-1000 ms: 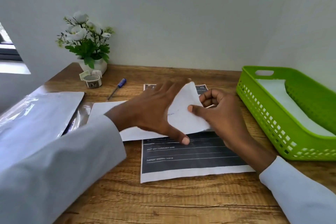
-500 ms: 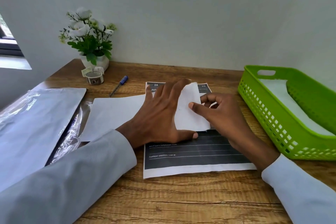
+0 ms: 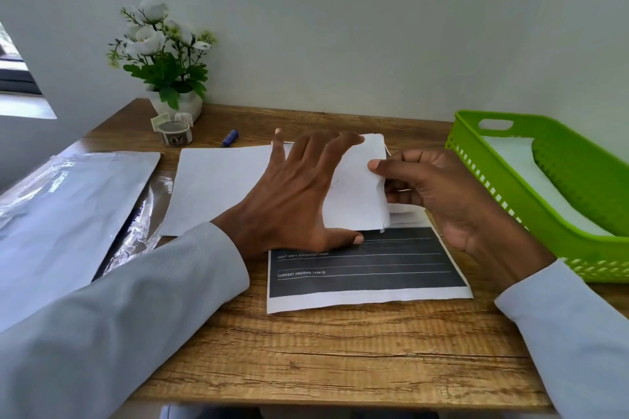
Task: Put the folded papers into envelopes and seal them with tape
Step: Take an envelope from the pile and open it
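A white envelope (image 3: 221, 187) lies flat across the middle of the wooden desk, over a dark printed sheet (image 3: 364, 269). My left hand (image 3: 299, 194) presses on the envelope with spread, straight fingers. My right hand (image 3: 439, 194) pinches the envelope's right end between thumb and fingers, where the paper edge curls up slightly. A small roll of tape (image 3: 174, 134) stands at the back left, near the flower pot. Whether a folded paper is inside the envelope cannot be seen.
A green plastic basket (image 3: 503, 177) holding white paper sits at the right. A shiny plastic packet (image 3: 64, 201) lies at the left. A potted white-flower plant (image 3: 163, 61) and a blue pen (image 3: 229, 138) are at the back.
The envelope has been laid flatter and farther back on the desk. My left hand has flattened onto it, and my right hand has shifted to the right end.
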A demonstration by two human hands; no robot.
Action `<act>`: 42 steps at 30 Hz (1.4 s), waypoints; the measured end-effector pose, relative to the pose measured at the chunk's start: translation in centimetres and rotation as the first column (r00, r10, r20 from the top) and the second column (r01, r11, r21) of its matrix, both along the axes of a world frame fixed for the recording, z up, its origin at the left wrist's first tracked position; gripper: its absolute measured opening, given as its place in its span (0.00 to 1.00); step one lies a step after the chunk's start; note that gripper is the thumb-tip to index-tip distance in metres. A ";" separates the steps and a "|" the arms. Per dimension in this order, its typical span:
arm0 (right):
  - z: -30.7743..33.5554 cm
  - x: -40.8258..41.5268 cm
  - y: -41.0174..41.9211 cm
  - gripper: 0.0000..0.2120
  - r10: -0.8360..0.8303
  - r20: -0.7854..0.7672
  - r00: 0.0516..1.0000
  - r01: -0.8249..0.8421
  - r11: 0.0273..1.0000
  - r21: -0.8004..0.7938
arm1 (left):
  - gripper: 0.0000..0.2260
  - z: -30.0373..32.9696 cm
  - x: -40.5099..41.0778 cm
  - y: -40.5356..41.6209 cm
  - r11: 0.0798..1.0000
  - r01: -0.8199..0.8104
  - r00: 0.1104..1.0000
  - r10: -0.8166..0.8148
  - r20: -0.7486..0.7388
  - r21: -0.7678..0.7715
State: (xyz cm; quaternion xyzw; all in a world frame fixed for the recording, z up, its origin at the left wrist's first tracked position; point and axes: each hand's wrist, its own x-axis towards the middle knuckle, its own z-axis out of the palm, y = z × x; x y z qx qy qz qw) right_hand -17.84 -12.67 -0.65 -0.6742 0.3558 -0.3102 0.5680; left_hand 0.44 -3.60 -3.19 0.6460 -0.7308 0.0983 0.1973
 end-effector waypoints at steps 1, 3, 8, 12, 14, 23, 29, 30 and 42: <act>0.0 -0.1 0.0 0.07 0.032 0.007 0.999 -0.032 0.999 0.017 | 0.48 0.1 0.0 0.0 1.000 0.007 1.000 -0.007 0.002 -0.006; 0.1 0.0 0.3 0.15 0.104 0.012 0.995 -0.105 0.993 0.063 | 0.47 0.1 -0.1 0.2 1.000 0.023 1.000 -0.023 0.004 -0.019; -0.3 0.9 1.0 0.14 0.168 0.065 0.984 -0.178 0.961 0.211 | 0.46 0.2 -0.5 0.4 0.997 0.062 0.998 -0.061 0.009 -0.036; 0.2 0.5 0.6 0.17 0.147 0.321 0.935 -0.273 0.879 0.392 | 0.48 0.5 -0.2 0.6 0.998 0.057 0.998 -0.056 0.038 -0.038; 0.4 0.2 0.3 0.13 0.116 0.397 0.910 -0.293 0.859 0.420 | 0.49 0.6 0.2 0.8 0.998 0.047 0.998 -0.045 0.048 -0.044; 0.3 0.2 0.6 0.12 0.279 0.369 0.887 -0.404 0.856 0.324 | 0.46 0.6 0.9 1.1 0.985 0.102 0.989 -0.085 0.125 -0.138; 1.4 -0.2 -0.2 0.17 0.222 0.423 0.878 -0.342 0.911 0.232 | 0.46 2.2 2.4 1.5 0.978 0.082 0.991 -0.061 0.117 -0.190; 1.7 -0.4 -0.5 0.16 0.226 0.413 0.882 -0.330 0.922 0.201 | 0.46 2.7 3.0 1.7 0.975 0.075 0.991 -0.050 0.121 -0.207; -0.9 0.9 -2.5 0.10 -0.043 -0.527 0.849 -0.318 0.755 -0.573 | 0.47 4.4 8.5 3.4 0.979 0.120 0.993 -0.119 0.019 -0.165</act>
